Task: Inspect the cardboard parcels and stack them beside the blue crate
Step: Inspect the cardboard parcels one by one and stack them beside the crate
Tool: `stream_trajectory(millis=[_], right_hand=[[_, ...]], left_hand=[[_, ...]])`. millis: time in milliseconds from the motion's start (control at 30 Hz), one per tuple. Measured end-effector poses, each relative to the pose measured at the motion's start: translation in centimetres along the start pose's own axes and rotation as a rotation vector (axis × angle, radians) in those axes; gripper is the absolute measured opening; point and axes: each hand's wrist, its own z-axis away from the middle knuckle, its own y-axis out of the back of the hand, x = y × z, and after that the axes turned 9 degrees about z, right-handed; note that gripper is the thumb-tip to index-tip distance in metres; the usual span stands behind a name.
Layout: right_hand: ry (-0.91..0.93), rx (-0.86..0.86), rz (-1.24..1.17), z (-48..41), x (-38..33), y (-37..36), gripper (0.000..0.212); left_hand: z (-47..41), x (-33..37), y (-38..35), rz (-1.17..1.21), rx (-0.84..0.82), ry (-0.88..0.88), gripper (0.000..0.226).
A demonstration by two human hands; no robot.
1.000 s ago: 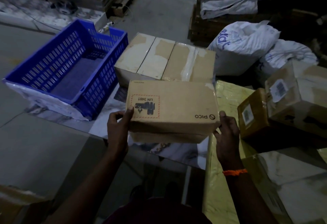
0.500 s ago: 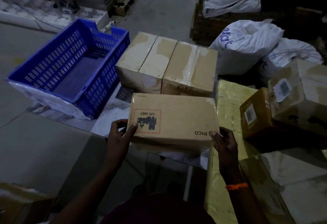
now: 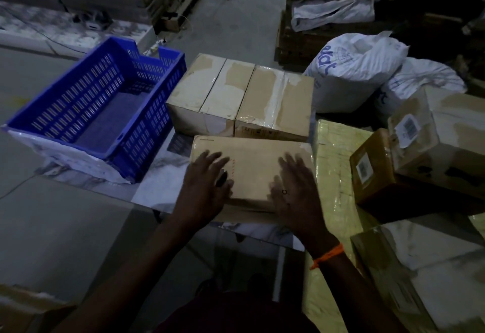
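Two open hands, one box. The cardboard parcel (image 3: 252, 169) lay flat on the table (image 3: 157, 188). It sat a little to the right of the blue crate (image 3: 78, 96) and just in front of the left taped parcel (image 3: 207, 91) and the right taped parcel (image 3: 275, 99). The left hand (image 3: 207, 188) and right hand (image 3: 294, 190) were over its top, fingers straight and spread, gripping nothing. Motion blur hid whether the palms pressed or only hovered. A paler strip showed under the near side: either the parcel's own face or a second flat box, could not tell.

Likely step: seating and squaring the parcel in the stack area.
- Push with flat palms and even load on both ends, so it does not yaw.
- Bring the far edge flush with the taped pair.
- Watch the near edge, which sat close to the table lip. Overhang means a tip risk.
- Keep clear of the yellow-wrapped package (image 3: 336, 164), which touched or nearly touched it on the right.

White sacks (image 3: 351, 70) sat behind, out of the way.
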Motion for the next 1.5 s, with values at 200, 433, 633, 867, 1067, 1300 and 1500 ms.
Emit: stream_trajectory(millis=[200,433,633,867,1067,1300,1500], right_hand=[[0.091,-0.341,0.270,-2.4,-1.4,-2.2,0.071],[0.082,-0.362,0.324,-2.1,-1.5,-2.5,0.069],[0.107,-0.403,0.331,-2.1,-1.4,-1.9,0.071],[0.125,-0.361,0.371,2.3,0.9,0.3,0.070],[0.106,-0.307,0.402,3.1,1.3,-0.3,0.066],[0.116,-0.436,0.247,0.7,1.5,1.5,0.071],[-0.359,-0.171,-0.018,-2.1,4.2,2.8,0.068]], left_hand=[[-2.0,-0.5,-3.3,-0.346,-0.246,-0.058,0.070],[-1.9,-0.3,-3.6,-0.372,-0.257,-0.038,0.066],[-1.7,-0.3,-3.0,-0.351,-0.286,-0.044,0.073],[3.7,-1.1,-1.0,-0.380,-0.257,-0.097,0.063],[3.9,-1.7,-1.4,-0.371,-0.246,-0.138,0.065],[1.7,-0.4,0.4,-0.203,-0.168,-0.117,0.054],[-1.8,-2.1,2.2,0.078,0.135,0.105,0.057]])
